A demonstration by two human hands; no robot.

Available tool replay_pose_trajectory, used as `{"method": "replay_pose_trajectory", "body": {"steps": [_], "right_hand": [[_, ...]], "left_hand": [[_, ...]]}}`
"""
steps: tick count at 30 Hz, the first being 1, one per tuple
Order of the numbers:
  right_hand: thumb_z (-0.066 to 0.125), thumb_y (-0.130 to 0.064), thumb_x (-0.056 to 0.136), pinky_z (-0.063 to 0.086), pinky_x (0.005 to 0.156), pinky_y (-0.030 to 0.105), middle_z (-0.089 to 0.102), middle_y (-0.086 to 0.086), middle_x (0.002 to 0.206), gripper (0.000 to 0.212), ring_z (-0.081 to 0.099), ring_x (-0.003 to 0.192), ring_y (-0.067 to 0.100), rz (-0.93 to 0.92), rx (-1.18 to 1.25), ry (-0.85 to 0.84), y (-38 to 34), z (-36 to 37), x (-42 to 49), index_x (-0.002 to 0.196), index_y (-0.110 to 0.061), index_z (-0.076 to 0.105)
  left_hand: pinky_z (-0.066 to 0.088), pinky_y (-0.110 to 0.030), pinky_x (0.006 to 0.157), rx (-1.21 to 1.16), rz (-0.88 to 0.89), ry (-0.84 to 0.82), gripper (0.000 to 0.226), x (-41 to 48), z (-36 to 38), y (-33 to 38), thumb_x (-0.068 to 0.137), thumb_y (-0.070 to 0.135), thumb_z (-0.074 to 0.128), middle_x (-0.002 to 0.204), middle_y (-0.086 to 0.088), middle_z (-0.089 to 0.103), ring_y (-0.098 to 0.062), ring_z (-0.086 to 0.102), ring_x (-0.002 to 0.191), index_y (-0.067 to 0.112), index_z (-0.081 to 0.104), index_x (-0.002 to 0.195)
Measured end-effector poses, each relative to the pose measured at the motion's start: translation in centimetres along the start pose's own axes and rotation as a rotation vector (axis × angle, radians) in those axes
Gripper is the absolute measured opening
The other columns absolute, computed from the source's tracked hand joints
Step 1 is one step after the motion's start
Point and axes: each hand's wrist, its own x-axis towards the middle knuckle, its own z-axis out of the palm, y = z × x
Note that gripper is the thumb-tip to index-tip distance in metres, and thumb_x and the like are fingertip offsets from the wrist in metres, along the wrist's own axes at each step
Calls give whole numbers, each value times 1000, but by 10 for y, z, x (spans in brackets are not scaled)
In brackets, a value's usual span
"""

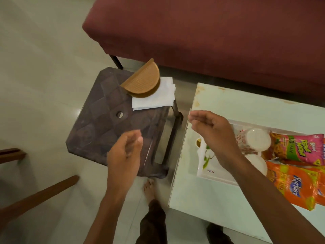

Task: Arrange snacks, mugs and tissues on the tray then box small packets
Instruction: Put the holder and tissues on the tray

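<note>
A stack of white tissues lies on the far right corner of a dark brown plastic stool, with a tan half-round tissue holder tipped on top of it. My left hand hovers over the stool's near right part, fingers loosely curled and empty. My right hand hangs above the white table's left edge, fingers relaxed, holding nothing. A white tray on the table carries two white mugs, a pink snack packet and an orange snack packet.
The pale green-white table stands right of the stool with a narrow gap between them. A maroon sofa runs behind both. Wooden furniture parts lie at the lower left. My bare foot is on the tiled floor below the stool.
</note>
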Motion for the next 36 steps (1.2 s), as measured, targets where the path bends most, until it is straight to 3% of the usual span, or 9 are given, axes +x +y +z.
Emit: {"method": "replay_pose_trajectory", "body": {"steps": [2, 9, 12, 15, 22, 25, 28, 32, 36], "right_hand": [[64, -22, 91, 55, 90, 25, 72, -12, 105, 22, 67, 98, 2, 53, 60, -4, -4, 28, 14, 112, -28, 68], [65, -23, 88, 53, 96, 35, 62, -5, 122, 43, 62, 107, 12, 222, 89, 72, -24, 119, 88, 130, -21, 57], [64, -26, 89, 49, 100, 36, 58, -1, 132, 49, 57, 117, 17, 249, 17, 70, -30, 142, 110, 136, -19, 50], [61, -28, 92, 53, 92, 31, 65, -4, 118, 30, 62, 109, 16, 237, -4, 112, -33, 159, 125, 121, -19, 61], [62, -27, 93, 54, 94, 37, 71, 0, 106, 24, 66, 97, 13, 200, 47, 183, -30, 175, 134, 113, -15, 65], [64, -24, 92, 56, 92, 35, 72, 0, 102, 22, 68, 92, 10, 161, 87, 193, -39, 175, 133, 111, -12, 65], [64, -24, 93, 57, 89, 32, 72, 2, 105, 26, 70, 91, 11, 57, 47, 198, -51, 175, 124, 116, -11, 63], [60, -25, 95, 52, 76, 7, 67, -12, 99, 21, 65, 78, -1, -133, -142, 244, -65, 165, 93, 113, -16, 65], [60, -29, 94, 51, 76, 9, 69, -11, 93, 18, 63, 75, -1, -200, -230, 266, -66, 146, 52, 106, -17, 67]], "left_hand": [[49, -5, 79, 127, 117, 26, 27, 29, -6, 3, 98, 31, 59, 112, 6, 72, 9, 65, 94, 23, 65, 122], [39, -45, 111, 459, 403, -81, 44, 147, -8, 18, 101, 21, 53, 151, -14, 43, -32, 33, 145, 11, 46, 143], [32, -51, 114, 531, 460, -165, 52, 181, -14, 12, 101, 18, 52, 158, -19, 32, -38, 19, 150, 10, 37, 150], [26, -57, 118, 554, 438, -229, 57, 206, -18, 8, 102, 24, 52, 161, -22, 24, -41, 12, 151, 11, 32, 154], [34, -56, 114, 474, 458, -326, 61, 221, -2, 3, 100, 28, 54, 158, -16, 32, -35, 32, 144, 14, 29, 154], [43, -39, 101, 356, 448, -277, 59, 223, -1, 1, 100, 29, 54, 148, -16, 44, -31, 46, 132, 15, 32, 153], [36, -25, 93, 264, 395, -222, 64, 222, -6, 6, 100, 39, 54, 143, -11, 49, -22, 49, 128, 20, 30, 155], [44, -28, 101, 106, 374, -228, 78, 200, -13, 26, 92, 59, 54, 140, 7, 53, -4, 50, 119, 33, 21, 157], [53, -37, 102, -84, 268, -303, 84, 164, -10, 47, 84, 66, 60, 135, 16, 57, -4, 57, 123, 42, 23, 155]]}}
